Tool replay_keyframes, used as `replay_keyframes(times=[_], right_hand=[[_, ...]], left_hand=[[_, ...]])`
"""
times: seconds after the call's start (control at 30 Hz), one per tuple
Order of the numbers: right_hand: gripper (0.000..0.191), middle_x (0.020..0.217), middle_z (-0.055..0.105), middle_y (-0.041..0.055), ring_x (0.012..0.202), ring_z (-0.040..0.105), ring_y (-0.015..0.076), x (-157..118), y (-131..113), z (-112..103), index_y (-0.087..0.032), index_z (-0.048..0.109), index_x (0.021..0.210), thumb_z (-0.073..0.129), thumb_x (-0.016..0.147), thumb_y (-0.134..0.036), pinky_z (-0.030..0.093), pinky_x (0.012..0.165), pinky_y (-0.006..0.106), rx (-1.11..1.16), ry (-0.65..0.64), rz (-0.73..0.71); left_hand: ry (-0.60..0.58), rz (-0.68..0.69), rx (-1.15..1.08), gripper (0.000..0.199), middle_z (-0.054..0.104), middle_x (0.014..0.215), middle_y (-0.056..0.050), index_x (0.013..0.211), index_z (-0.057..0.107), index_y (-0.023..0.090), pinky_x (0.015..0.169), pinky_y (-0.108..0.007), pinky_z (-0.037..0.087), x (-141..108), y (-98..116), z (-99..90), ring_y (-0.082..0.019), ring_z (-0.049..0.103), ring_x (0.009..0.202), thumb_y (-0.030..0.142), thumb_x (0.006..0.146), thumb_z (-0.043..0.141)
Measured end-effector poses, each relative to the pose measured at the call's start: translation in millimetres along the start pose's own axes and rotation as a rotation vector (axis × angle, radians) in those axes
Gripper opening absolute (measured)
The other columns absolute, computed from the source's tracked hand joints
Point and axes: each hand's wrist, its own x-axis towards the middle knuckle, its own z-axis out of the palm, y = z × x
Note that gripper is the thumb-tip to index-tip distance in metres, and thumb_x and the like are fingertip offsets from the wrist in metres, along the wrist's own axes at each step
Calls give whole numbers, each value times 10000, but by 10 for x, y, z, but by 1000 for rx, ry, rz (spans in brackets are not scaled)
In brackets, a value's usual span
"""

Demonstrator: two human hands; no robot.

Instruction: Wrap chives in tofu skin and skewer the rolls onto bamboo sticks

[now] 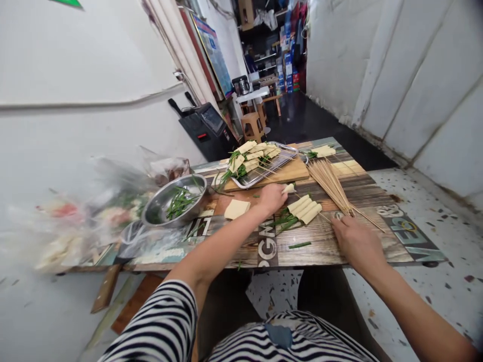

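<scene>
My left hand is closed around a pale tofu-skin roll, whose end sticks out past the fingers. Just below it, several finished-looking rolls lie side by side with green chive ends, and a skewer runs from them towards my right hand. My right hand is closed at the near ends of a fanned bundle of bamboo skewers, its fingertips on a skewer; which one is unclear. Left of my left hand lies a stack of cut tofu-skin sheets. A loose chive piece rests nearer me.
A metal tray of skewered rolls stands on a wooden board at the back. More rolls lie behind the skewers. At left are a steel bowl of cut chives, plastic bags and a wooden-handled knife overhanging the edge.
</scene>
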Motion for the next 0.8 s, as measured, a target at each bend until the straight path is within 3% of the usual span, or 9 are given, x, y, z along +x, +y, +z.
replay_keyframes(times=[0.1, 0.3, 0.8], right_hand=[[235, 770, 579, 74, 659, 518, 164, -44, 22, -43, -154, 636, 847, 407, 896, -131, 262, 542, 294, 40, -63, -10], [274, 672, 610, 56, 544, 538, 158, -135, 86, -72, -188, 633, 1058, 408, 902, -180, 181, 485, 300, 22, -93, -19], [308, 714, 671, 69, 584, 613, 175, -190, 58, -64, -167, 629, 1120, 398, 917, -174, 166, 465, 308, -23, -108, -28]], left_hand=[[-36, 2, 44, 256, 719, 932, -112, 916, 718, 144, 763, -283, 460, 57, 19, 83, -210, 651, 862, 267, 882, 496], [-70, 62, 106, 290, 700, 931, -140, 889, 707, 120, 799, -307, 453, 22, 83, 132, -226, 636, 894, 296, 915, 478], [-57, 163, 102, 339, 678, 834, -119, 833, 715, 121, 746, -300, 430, -29, 134, 131, -203, 607, 810, 295, 934, 442]])
